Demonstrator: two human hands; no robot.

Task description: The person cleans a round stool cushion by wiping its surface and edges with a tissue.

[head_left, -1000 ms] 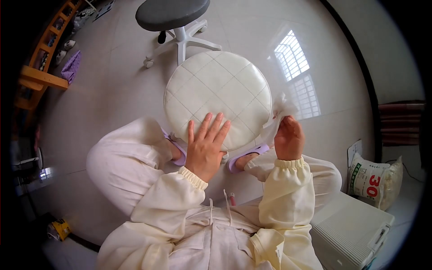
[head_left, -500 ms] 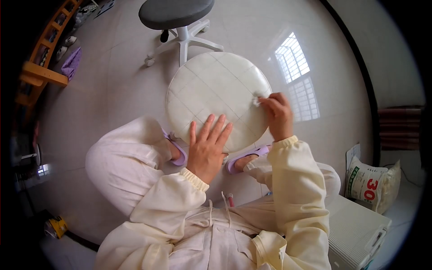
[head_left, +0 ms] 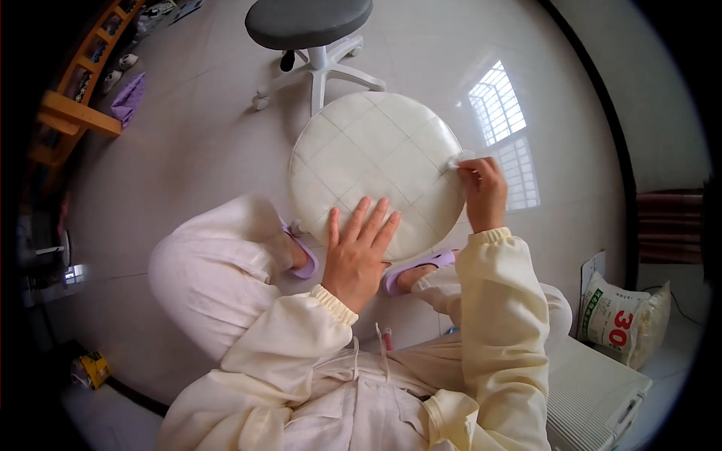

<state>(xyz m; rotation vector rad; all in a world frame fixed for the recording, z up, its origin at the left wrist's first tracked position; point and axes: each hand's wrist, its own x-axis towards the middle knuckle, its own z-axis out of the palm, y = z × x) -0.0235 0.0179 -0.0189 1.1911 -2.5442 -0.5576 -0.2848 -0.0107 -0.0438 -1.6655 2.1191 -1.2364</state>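
HANDS AT THE SEAT: A person in a cream jacket [head_left: 504, 308], knees apart, works over a round quilted seat [head_left: 368, 146] directly ahead, at twelve o'clock, above a pale tiled floor [head_left: 203, 143]. The left hand [head_left: 353, 267] lies at the seat's half past six, fingers spread and flat on the cover. The right hand [head_left: 487, 192], just off the rim near three o'clock, pinches a small white wad [head_left: 453, 162] between thumb and fingers; the wad meets the seat's edge in view, though whether it bears down on the cover cannot be told. Beyond, at eleven o'clock, stands a grey-topped stool [head_left: 310, 22]; lavender slippers [head_left: 310, 264] flank the near rim at about seven and five.

Good handling here, by the look of it, rests on the left palm: firm, even weight with the fingers fanned should stop the seat from turning or sliding, while leaving the stitched middle free. The right hand would do best with a light but secure pinch, the wad tucked ahead of the fingertips so that soft material, not nails, meets the cover. Short strokes following the rim's curve, with little pressure, would spare the seams and avoid tipping the edge.
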